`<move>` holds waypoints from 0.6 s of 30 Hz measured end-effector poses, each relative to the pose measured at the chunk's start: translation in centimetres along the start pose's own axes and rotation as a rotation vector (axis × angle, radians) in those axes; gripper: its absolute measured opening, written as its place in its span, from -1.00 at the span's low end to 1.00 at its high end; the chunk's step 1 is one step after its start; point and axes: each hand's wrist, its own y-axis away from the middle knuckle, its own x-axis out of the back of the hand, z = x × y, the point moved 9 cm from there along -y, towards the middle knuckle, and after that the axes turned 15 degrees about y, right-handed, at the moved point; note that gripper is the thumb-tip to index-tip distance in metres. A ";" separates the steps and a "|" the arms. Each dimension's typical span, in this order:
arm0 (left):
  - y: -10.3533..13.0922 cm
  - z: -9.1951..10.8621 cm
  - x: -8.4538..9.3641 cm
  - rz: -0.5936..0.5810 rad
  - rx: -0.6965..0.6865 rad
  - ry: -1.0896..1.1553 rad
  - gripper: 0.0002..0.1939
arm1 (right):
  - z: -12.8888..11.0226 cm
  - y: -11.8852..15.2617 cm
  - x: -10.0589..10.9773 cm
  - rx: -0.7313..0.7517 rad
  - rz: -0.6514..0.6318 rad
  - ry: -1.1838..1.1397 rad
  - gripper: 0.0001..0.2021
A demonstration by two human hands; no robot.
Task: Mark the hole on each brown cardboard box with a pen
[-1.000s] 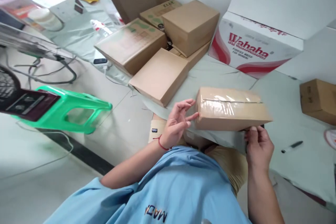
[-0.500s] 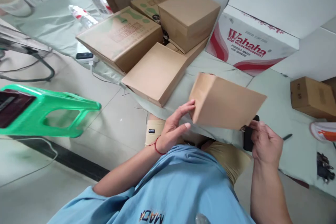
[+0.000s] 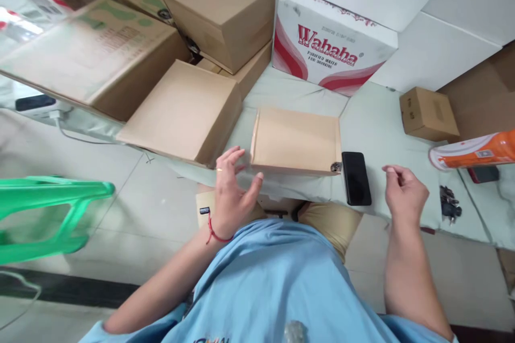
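A small closed cardboard box lies flat on the cloth-covered table near its front edge, with a dark patch at its right front corner. Just left of it is my left hand, fingers spread and holding nothing. My right hand hovers over the cloth to the right of a black phone; its fingers are curled together, and whatever they may hold is too small to make out. The phone rests beside the box's right end.
Cardboard boxes are grouped at the left, one stacked on others. Behind stands a white Wahaha carton. A small brown box, an orange-and-white bottle and keys are at the right. A green stool stands left.
The small box, tilted between both hands before, now lies flat on the table. My left hand has let go of it, and my right hand has moved away from it. The view has shifted right.
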 end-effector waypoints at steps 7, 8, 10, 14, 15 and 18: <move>-1.7 10.2 -5.7 -0.320 -0.573 -0.217 -0.78 | 7.0 -5.4 -3.8 0.145 -0.369 0.689 -0.48; -2.0 10.4 -7.0 -0.390 -0.592 -0.224 -0.81 | 6.9 -5.5 -4.0 0.181 -0.391 0.706 -0.49; -2.6 9.5 -9.8 -0.539 -0.595 -0.285 -0.82 | 6.6 -5.6 -4.4 0.248 -0.420 0.731 -0.54; -2.6 5.4 -14.0 -0.775 -0.558 -0.507 -0.63 | 6.2 -5.8 -4.5 0.362 -0.455 0.749 -0.67; -2.6 4.8 -14.3 -0.784 -0.556 -0.546 -0.60 | 6.1 -5.9 -4.2 0.369 -0.449 0.752 -0.71; -2.6 4.2 -14.3 -0.746 -0.558 -0.590 -0.60 | 5.6 -6.3 -0.9 0.191 -0.244 0.473 -0.92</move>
